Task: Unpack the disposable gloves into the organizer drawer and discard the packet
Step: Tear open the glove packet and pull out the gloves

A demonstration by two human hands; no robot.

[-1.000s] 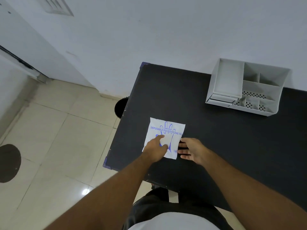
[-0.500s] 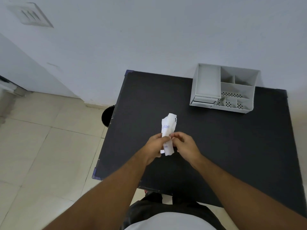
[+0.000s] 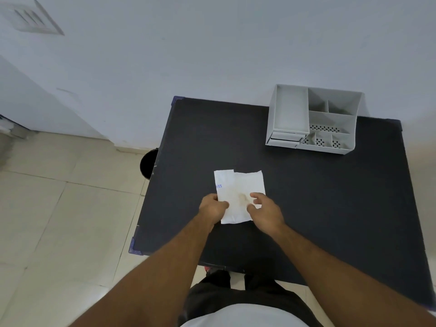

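Note:
The white glove packet (image 3: 238,185) is spread flat over the black table (image 3: 306,197), plain back side up, with a bit of blue print at its left edge. My left hand (image 3: 212,208) pinches the packet's lower left edge. My right hand (image 3: 264,208) grips its lower right part, thumb under and fingers on top. The grey organizer (image 3: 311,119) stands at the table's far right against the wall, with a flat tray on its left, small closed drawers under it and open compartments on its right.
A black round bin (image 3: 147,166) sits on the tiled floor just left of the table's far left side. The white wall runs behind the table. My legs stand at the table's near edge.
The packet lay printed side up one second ago, was lifted and bunched between both hands, and now lies spread out with its plain side up. The view has shifted right.

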